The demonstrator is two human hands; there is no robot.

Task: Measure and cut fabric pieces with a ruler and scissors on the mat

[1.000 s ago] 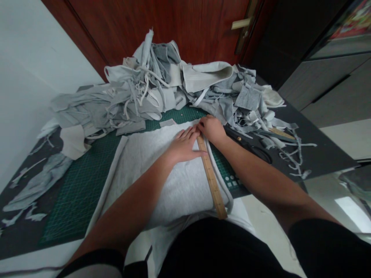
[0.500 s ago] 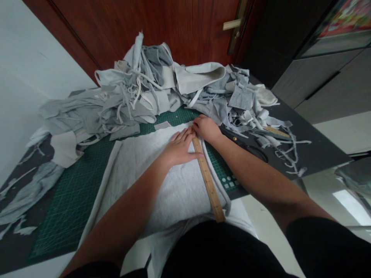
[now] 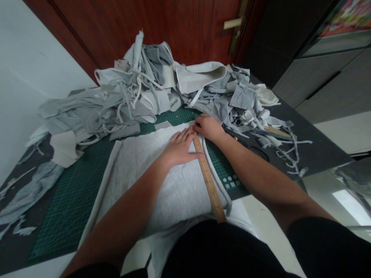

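A light grey cloth (image 3: 174, 193) lies over the green cutting mat (image 3: 69, 204) and hangs past the table's front edge. Along its right side rests a wooden ruler (image 3: 209, 181). My left hand (image 3: 181, 148) is spread flat on the cloth, its thumb across the ruler and its fingertips by the ruler's far end. Just right of them, at the cloth's far right corner, my right hand (image 3: 207, 126) has its fingers curled together; what they pinch, if anything, is too small to make out.
Heaps of grey and white fabric scraps (image 3: 116, 100) line the back of the dark table (image 3: 321, 150). Black scissors (image 3: 257, 151) lie partly under my right forearm. More scraps (image 3: 43, 181) lie at the left. A wooden door (image 3: 174, 27) stands behind.
My right hand has shifted very slightly to the right at the cloth's corner. My left hand stays in place on the cloth and ruler.
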